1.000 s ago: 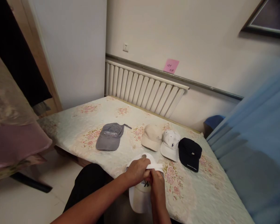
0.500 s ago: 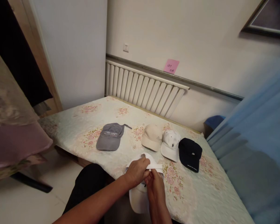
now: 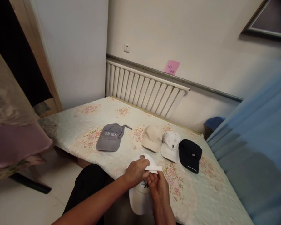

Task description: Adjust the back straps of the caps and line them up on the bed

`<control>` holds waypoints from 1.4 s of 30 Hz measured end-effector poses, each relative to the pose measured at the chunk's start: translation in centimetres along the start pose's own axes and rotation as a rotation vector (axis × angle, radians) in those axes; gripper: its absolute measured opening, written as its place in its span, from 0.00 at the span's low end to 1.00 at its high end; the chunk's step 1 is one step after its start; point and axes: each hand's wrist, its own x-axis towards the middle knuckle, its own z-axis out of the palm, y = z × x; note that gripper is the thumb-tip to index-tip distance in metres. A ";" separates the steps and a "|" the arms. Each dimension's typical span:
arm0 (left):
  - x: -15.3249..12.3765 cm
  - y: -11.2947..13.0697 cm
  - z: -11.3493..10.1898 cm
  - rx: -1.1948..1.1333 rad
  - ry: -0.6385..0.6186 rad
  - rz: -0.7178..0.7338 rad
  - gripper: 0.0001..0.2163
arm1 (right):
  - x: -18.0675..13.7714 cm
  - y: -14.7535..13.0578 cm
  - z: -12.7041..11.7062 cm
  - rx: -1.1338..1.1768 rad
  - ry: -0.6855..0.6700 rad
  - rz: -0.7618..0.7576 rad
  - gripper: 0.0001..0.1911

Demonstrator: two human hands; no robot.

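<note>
A white baseball cap (image 3: 140,200) with a dark mark on its front is held over the near edge of the bed, brim towards me. My left hand (image 3: 136,171) pinches the cap's white back strap (image 3: 155,168) from the left. Under the strap's right end, my right hand (image 3: 159,186) has its thumb up against it and its fingers curled. The palm side of that hand faces up, and part of the cap is hidden behind both hands. Beyond them lie a beige cap (image 3: 152,138) and another white cap (image 3: 170,146).
A black cap (image 3: 190,155) lies at the right of the row, and a grey cap (image 3: 110,137) with its strap sticking out is at the left. All rest on a flowered bedspread (image 3: 103,109). A radiator (image 3: 142,87) runs behind; a blue curtain (image 3: 259,131) hangs at right.
My right hand has turned and shifted slightly right, its fingers opening from the left hand's. More of the cap's front mark now shows. The left hand stays nearly in place on the strap.
</note>
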 end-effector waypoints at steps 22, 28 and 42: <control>0.0 -0.7 0.7 -0.144 0.094 -0.039 0.05 | -0.1 0.2 -0.9 0.096 -0.013 0.037 0.11; -0.1 -0.7 0.3 -0.237 0.101 -0.057 0.05 | -0.7 0.9 -0.7 -0.049 -0.127 -0.042 0.15; 0.1 -1.3 0.5 -0.328 0.150 -0.047 0.05 | -0.8 0.2 -2.6 -1.089 0.151 -0.884 0.09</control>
